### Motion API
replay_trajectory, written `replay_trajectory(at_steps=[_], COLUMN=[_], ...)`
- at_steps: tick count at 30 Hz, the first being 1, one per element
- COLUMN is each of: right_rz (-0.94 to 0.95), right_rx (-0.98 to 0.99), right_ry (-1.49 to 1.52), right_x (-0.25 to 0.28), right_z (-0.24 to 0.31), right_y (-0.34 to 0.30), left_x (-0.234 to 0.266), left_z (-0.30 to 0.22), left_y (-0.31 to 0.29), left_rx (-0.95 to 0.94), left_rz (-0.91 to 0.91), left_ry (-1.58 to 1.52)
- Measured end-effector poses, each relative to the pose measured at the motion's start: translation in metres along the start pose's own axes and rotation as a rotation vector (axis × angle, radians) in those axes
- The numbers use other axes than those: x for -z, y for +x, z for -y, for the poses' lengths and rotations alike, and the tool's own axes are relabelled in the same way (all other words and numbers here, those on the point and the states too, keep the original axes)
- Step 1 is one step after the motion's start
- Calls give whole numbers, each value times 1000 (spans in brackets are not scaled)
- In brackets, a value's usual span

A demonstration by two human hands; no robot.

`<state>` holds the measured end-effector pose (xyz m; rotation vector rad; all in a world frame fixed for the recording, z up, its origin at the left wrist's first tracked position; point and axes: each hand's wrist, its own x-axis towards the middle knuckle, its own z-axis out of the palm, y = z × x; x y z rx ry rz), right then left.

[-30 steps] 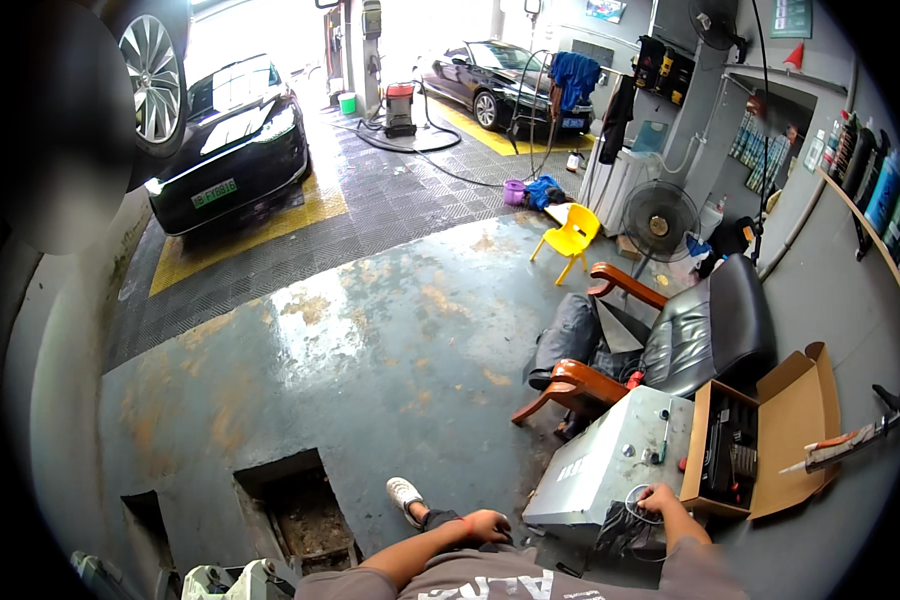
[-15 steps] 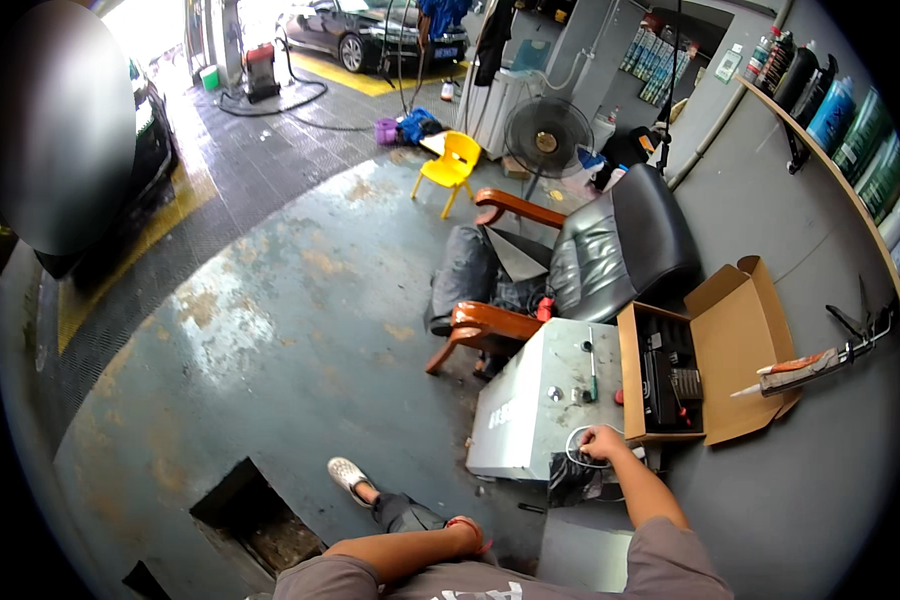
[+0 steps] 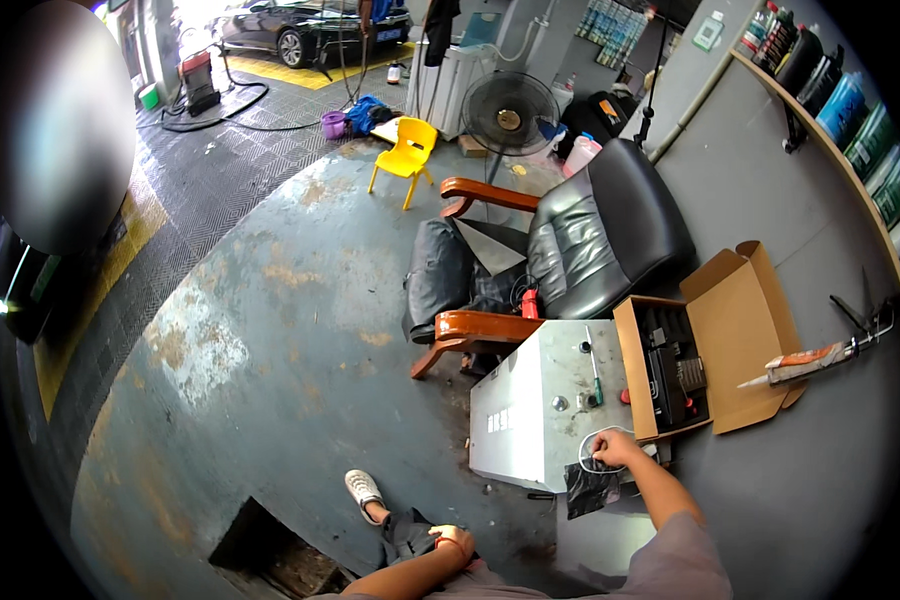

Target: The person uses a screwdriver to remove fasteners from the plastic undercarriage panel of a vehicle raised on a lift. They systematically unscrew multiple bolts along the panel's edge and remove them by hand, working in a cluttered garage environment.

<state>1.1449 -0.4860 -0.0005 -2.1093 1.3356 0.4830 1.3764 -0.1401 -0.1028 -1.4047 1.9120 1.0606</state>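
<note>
My right hand point(image 3: 616, 449) is at the near end of a white metal cabinet point(image 3: 518, 405), its fingers pinched on a thin white cable point(image 3: 583, 459) that loops beside them. Under the fingers, a black plastic bag point(image 3: 590, 492) hangs over the cabinet's edge. My left hand point(image 3: 454, 540), a red band at its wrist, rests on my dark-trousered leg with fingers laid out and nothing in them. On the cabinet top lie a green-handled screwdriver point(image 3: 597, 388) and a small round metal piece point(image 3: 560, 403).
An open cardboard box point(image 3: 632, 370) with black tool parts stands beside the cabinet. Beyond are a black armchair point(image 3: 580, 245), a yellow chair point(image 3: 406, 158) and a fan point(image 3: 510, 114). A caulking gun point(image 3: 810, 362) hangs at right. The floor has a square pit point(image 3: 270, 555).
My view has shifted. My left hand has moved forward onto my leg and shows more fully. My right hand stays at the cabinet's end with the white cable.
</note>
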Motion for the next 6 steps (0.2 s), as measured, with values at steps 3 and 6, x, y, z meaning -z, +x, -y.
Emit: replay_trajectory(at_steps=[3,6], right_rz=[10,17], right_rx=[-32,-89], right_ry=[20,85], right_x=[-2,-17], right_z=[-6,-19], right_y=[6,14], left_x=[-6,12], left_z=[19,27], left_y=[2,-12], left_rx=[-109,-174], left_rz=[-200,-143], left_ry=[109,76])
